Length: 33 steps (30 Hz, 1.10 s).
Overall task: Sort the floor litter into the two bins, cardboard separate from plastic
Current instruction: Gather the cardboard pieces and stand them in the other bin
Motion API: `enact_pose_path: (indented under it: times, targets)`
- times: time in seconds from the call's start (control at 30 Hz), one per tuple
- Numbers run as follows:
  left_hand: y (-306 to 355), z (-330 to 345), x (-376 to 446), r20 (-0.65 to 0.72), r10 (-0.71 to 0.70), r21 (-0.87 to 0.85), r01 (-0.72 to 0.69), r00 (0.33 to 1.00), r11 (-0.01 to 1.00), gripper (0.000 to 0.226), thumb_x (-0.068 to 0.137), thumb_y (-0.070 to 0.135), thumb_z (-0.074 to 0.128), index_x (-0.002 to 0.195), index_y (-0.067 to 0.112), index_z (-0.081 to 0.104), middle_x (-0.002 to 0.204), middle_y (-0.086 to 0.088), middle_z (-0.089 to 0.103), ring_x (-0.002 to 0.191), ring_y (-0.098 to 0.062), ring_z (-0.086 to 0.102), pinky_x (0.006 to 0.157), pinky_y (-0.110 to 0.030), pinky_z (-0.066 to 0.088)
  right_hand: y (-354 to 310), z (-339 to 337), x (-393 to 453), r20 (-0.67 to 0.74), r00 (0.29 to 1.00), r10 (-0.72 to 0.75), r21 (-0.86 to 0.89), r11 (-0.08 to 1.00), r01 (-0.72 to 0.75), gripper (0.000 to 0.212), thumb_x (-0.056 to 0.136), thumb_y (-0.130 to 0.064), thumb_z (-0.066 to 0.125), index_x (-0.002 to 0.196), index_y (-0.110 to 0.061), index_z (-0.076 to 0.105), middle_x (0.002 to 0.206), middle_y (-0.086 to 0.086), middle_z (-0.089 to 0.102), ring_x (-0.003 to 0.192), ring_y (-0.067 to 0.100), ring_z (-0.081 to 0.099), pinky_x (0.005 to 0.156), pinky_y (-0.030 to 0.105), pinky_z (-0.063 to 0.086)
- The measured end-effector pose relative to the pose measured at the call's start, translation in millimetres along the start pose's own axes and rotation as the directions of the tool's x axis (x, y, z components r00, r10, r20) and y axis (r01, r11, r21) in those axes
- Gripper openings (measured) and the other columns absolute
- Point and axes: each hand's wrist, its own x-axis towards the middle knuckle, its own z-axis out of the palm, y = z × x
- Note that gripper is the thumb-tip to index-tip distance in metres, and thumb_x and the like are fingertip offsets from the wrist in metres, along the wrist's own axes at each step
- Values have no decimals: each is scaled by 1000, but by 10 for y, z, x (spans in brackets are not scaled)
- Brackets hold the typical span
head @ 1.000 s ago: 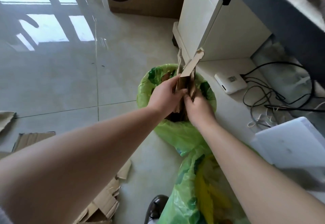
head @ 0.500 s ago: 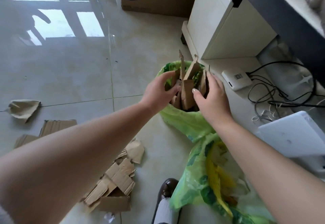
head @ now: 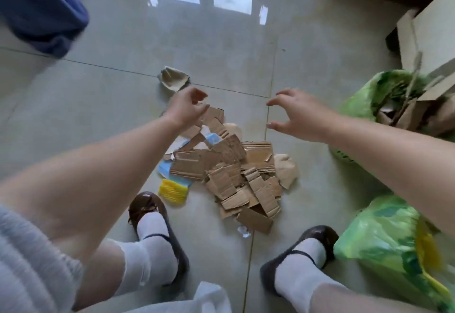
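Both hands hang over the cardboard pile (head: 231, 177) on the floor. The left hand (head: 184, 108) has loosely curled fingers and holds nothing. The right hand (head: 300, 116) is spread wide, empty. Two green bins (head: 357, 96) stand right.

Both bare forearms extend forward and downward from the bottom corners of the view. The left hand (head: 186, 107) is seen from the back, its fingers loosely curled downward and holding nothing. The right hand (head: 296, 116) is held apart from it, fingers and thumb spread into a relaxed, claw-like arch, also empty.
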Motion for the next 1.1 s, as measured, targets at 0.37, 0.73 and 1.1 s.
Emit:
enact_pose_path:
  times: [0.37,0.73,1.1]
  targets:
    - [-937,224,392,342,-123,340,0,932,940,70,73,35,77,134,17,46,137,-5,49,129,-23,44,107,-34,37,-194,1473,715,309,914,264,206,919,-336,66,82,-44,66,136,-14,43,134,8,54,121,26,52,95,36,44]
    - [-1201,446,520,431,-123,431,-85,894,898,29,77,33,73,92,20,52,94,3,52,90,-19,49,73,-30,40,-103,1926,1062,256,844,472,456,711,-535,38,84,-38,66,114,-15,61,114,7,66,107,27,60,91,40,49]
    - [-780,-291,639,313,-65,272,-24,947,962,21,83,18,69,103,14,66,103,-8,64,96,-23,59,89,-34,49,-54,1361,983,143,830,539,840,377,-390,61,73,-16,70,127,-24,44,114,6,63,102,25,64,92,50,51]
